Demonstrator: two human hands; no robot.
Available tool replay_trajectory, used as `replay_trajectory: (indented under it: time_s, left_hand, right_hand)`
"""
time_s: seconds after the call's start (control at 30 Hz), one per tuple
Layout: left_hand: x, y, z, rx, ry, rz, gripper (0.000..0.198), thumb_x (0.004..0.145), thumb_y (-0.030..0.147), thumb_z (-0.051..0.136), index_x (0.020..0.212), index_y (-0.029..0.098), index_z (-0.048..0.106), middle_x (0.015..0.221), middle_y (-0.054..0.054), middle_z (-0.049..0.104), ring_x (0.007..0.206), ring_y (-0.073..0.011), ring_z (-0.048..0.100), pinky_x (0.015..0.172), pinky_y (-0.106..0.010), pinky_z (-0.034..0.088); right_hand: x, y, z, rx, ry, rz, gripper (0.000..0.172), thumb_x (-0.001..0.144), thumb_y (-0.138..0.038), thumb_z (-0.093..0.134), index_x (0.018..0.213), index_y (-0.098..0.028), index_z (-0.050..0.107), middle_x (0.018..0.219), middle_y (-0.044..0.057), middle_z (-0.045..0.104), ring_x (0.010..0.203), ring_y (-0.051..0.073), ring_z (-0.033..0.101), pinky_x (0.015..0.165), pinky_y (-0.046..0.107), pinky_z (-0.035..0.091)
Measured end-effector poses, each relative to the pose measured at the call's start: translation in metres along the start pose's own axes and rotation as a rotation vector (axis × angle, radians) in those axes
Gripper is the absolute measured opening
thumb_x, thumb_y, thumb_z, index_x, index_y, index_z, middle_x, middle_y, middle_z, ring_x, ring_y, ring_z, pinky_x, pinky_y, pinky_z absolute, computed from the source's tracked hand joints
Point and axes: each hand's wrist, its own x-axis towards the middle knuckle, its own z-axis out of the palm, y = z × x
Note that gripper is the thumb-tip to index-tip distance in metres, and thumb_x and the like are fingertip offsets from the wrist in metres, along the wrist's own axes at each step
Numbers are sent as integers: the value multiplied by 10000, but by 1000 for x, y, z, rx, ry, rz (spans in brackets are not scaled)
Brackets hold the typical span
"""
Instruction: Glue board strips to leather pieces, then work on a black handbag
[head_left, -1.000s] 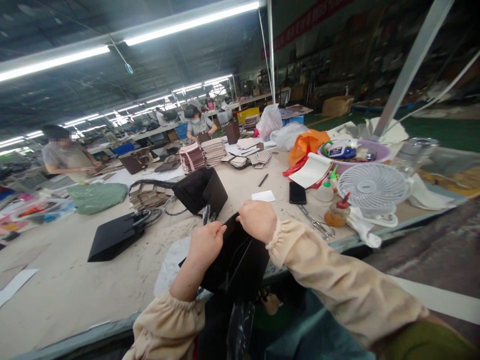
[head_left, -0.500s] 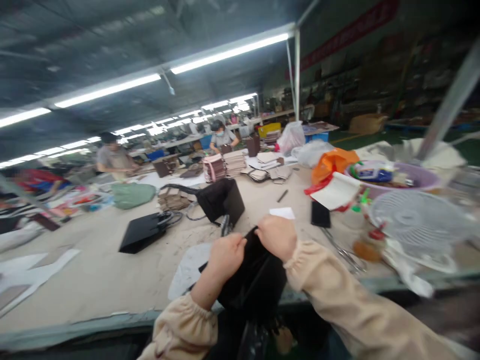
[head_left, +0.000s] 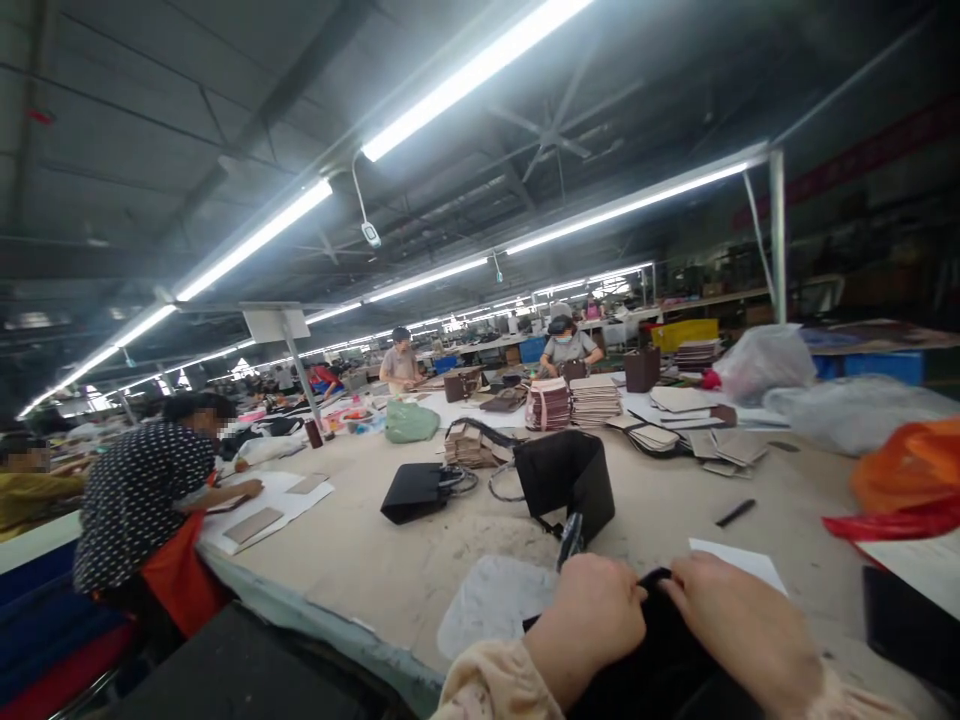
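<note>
At the lower right, my left hand [head_left: 592, 620] and my right hand [head_left: 739, 625] are both closed, pinching the top edge of a black bag [head_left: 660, 655] between them. The bag's lower part is cut off by the frame. Just beyond my left hand stands a black bag piece [head_left: 574, 475] with an open side and a handle loop. Left of it on the table lies a flat black handbag [head_left: 415, 490] with its handles to the right. A translucent plastic sheet [head_left: 491, 605] is spread beside my left hand.
Stacked brown pieces [head_left: 592, 400], a green bag [head_left: 411, 422] and a dark pen-like tool [head_left: 735, 513] lie on the worktable [head_left: 360, 570]. Orange plastic [head_left: 911, 470] is at right. A co-worker in a dotted top [head_left: 146, 500] leans over the table at left; others work behind.
My view has swung left and up, so the table's things sit further right and the dotted-top co-worker shows. Both hands still grip the black bag's edge.
</note>
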Motion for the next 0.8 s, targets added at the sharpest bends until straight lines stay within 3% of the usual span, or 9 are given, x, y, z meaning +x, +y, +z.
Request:
replay_trajectory:
  time_s: [0.1, 0.3, 0.53, 0.7, 0.8]
  left_hand:
    - [2, 8, -3, -8, 0, 13, 331, 843, 288, 383, 918, 139, 669, 863, -134, 694, 807, -242, 654, 687, -324, 494]
    - [4, 8, 4, 13, 32, -27, 437, 877, 460, 341, 893, 176, 673, 858, -114, 697, 821, -255, 655, 707, -342, 500]
    - [15, 10, 1, 79, -14, 9, 434, 878, 411, 344, 901, 158, 696, 855, -142, 699, 818, -261, 657, 696, -348, 502]
    - [25, 3, 2, 88, 1, -28, 419, 857, 416, 386, 887, 150, 708, 835, -153, 699, 820, -259, 660, 688, -347, 513]
    - [29, 0, 2, 107, -8, -36, 413, 866, 393, 375, 897, 144, 703, 859, -156, 697, 836, -253, 660, 709, -349, 515]
  right_hand:
    - [2, 1, 1, -3, 6, 8, 228, 852, -251, 486, 678, -194, 623, 715, 87, 640, 653, 254, 648, 530, 330, 396]
    - [2, 0, 0, 18, 12, 2, 251, 856, -213, 459, 673, -193, 628, 711, 84, 643, 653, 250, 653, 537, 328, 418]
    - [0, 4, -4, 63, 10, 29, 247, 859, -273, 458, 668, -216, 604, 735, 64, 638, 671, 233, 642, 577, 337, 442]
    - [-31, 10, -1, 207, 262, 28, 282, 844, -448, 474, 961, -245, 630, 989, 94, 649, 897, 252, 622, 785, 382, 478]
    - [-64, -8, 13, 290, 309, -6, 400, 802, -474, 507, 1143, -292, 608, 968, 99, 671, 886, 268, 637, 750, 373, 513]
